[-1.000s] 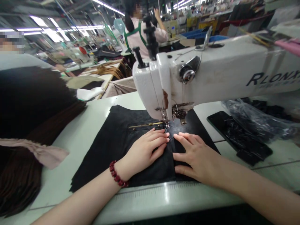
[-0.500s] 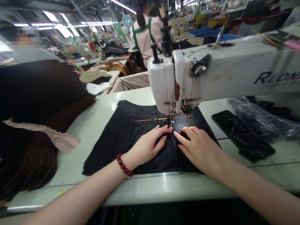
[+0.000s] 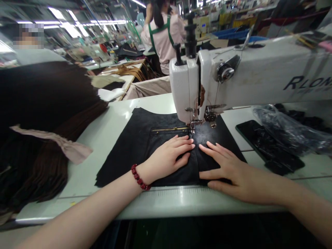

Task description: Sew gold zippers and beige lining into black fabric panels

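Note:
A black fabric panel (image 3: 135,145) with a brass zipper (image 3: 169,129) lies flat on the pale sewing table (image 3: 103,128), under the needle (image 3: 192,128) of a white sewing machine (image 3: 249,76). My left hand (image 3: 168,157), a red bead bracelet on its wrist, lies flat on the fabric just below the zipper, fingers stretched toward the needle. My right hand (image 3: 228,169) presses flat on the fabric to the right of it, fingers spread. Neither hand grips anything.
A tall stack of dark and brown fabric (image 3: 38,117) with a pink strip across it fills the left of the table. A black phone (image 3: 261,138) and a crumpled plastic bag (image 3: 287,131) lie at the right. Other people work at stations behind.
Both hands have slid slightly toward me and to the right along the fabric, the right hand's fingers spreading wider. The view has shifted, so the machine sits further right.

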Demonstrator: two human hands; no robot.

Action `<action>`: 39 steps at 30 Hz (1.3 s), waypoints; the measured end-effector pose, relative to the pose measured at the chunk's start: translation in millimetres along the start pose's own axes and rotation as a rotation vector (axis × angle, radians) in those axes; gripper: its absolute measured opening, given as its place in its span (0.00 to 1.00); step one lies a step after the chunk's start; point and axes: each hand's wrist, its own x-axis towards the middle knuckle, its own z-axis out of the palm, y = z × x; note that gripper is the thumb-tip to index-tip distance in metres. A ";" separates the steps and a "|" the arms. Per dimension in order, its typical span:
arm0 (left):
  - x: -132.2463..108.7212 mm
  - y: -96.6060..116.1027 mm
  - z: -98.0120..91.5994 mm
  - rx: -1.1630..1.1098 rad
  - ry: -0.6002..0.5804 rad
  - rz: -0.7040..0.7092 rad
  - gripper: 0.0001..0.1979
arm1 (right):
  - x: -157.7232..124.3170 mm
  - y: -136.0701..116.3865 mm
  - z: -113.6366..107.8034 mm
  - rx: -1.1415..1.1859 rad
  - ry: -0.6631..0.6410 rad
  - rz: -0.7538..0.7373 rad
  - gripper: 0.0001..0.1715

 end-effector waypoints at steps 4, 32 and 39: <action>-14.0 26.6 3.1 0.094 0.029 -0.018 0.19 | 1.0 12.6 -4.8 0.152 0.137 0.151 0.17; -78.2 131.4 64.5 0.098 0.246 -0.326 0.23 | 28.1 5.7 13.3 -0.123 0.211 0.057 0.45; -49.1 90.6 21.1 0.068 0.176 -0.275 0.11 | 27.1 4.1 18.4 -0.134 0.176 0.095 0.49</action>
